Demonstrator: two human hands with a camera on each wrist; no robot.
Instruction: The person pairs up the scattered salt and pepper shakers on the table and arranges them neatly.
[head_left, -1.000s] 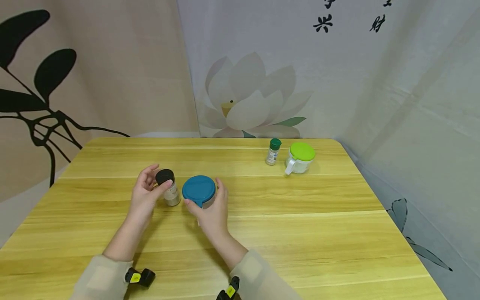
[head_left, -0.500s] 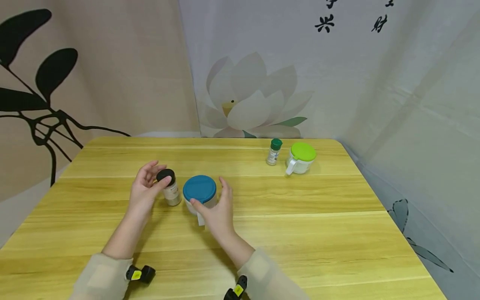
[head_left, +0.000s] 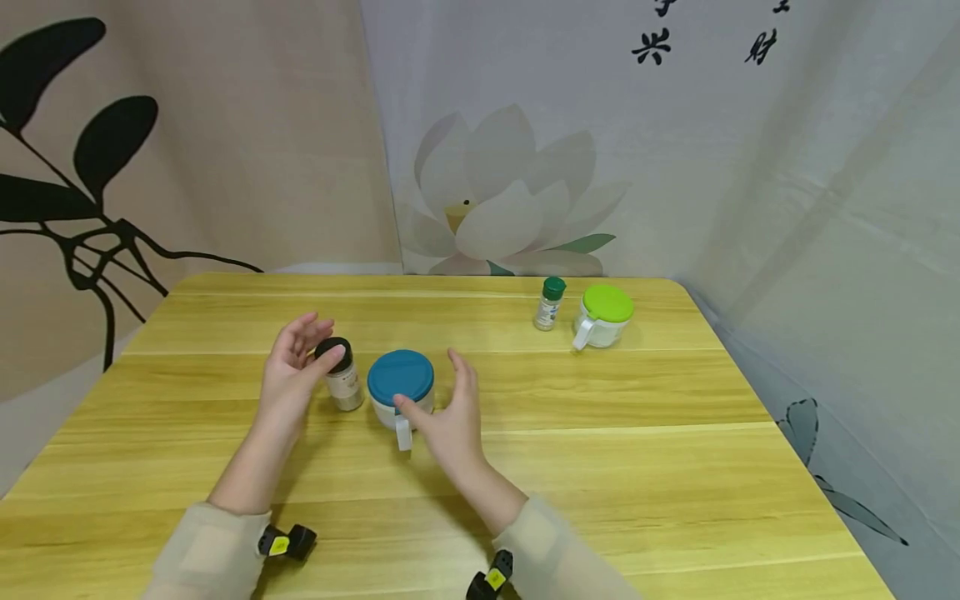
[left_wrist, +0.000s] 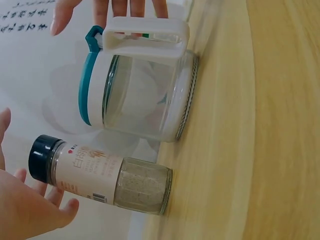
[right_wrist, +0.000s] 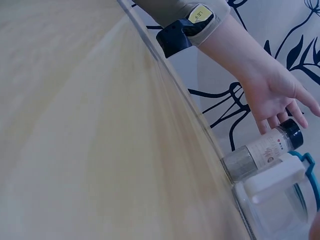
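A spice jar (head_left: 345, 386) with a black cap, a pale label and greyish powder stands upright on the table. My left hand (head_left: 288, 371) is beside it, fingers loosely spread around the cap's left side; in the right wrist view the left hand (right_wrist: 270, 92) is open beside the bottle. Just right of it stands a clear glass seasoning pot (left_wrist: 142, 97) with a blue lid (head_left: 401, 377) and a white handle (head_left: 403, 432) facing me. My right hand (head_left: 452, 421) is open at the pot's right, its thumb overlapping the lid's front edge in the head view.
Toward the back right of the wooden table (head_left: 637, 475) stand a small bottle with a green cap (head_left: 548, 310) and a seasoning pot with a lime-green lid (head_left: 606, 310). A printed cloth (head_left: 510, 75) hangs behind the table.
My right hand has let go of the blue-lidded pot and drawn back to the right, uncovering the handle. My left hand has stayed by the spice jar, its fingers opening slightly.
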